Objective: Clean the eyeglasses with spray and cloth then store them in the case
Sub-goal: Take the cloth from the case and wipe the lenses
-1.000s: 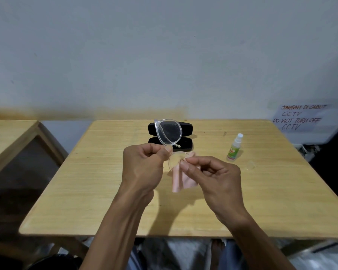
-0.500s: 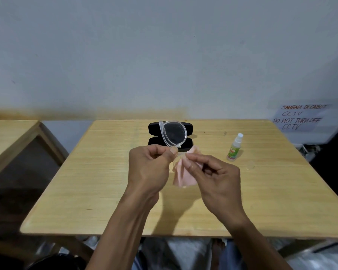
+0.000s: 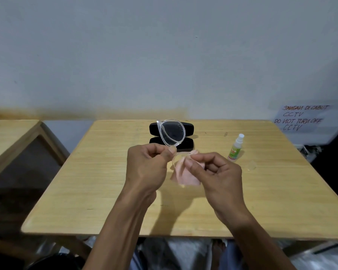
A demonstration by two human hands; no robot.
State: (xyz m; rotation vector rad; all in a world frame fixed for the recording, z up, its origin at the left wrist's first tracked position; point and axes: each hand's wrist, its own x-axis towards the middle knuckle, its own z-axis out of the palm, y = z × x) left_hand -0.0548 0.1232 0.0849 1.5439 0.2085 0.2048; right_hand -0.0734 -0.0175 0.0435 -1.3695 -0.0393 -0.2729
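Above the worktop [image 3: 86,191], left hand [image 3: 148,168] pinches the light, fragile eyeglasses [image 3: 171,134] at the frame; right hand [image 3: 213,172] pinches the soft cloth [image 3: 180,175].

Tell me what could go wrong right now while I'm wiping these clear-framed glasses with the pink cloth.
1. The left hand pinches the clear-framed eyeglasses only near the bridge, in mid-air; a slip could drop them onto the wooden table.
2. The right hand rubs one lens with the pink cloth; pressing hard might twist the thin frame.
3. The small white spray bottle stands near that hand and could get knocked over.
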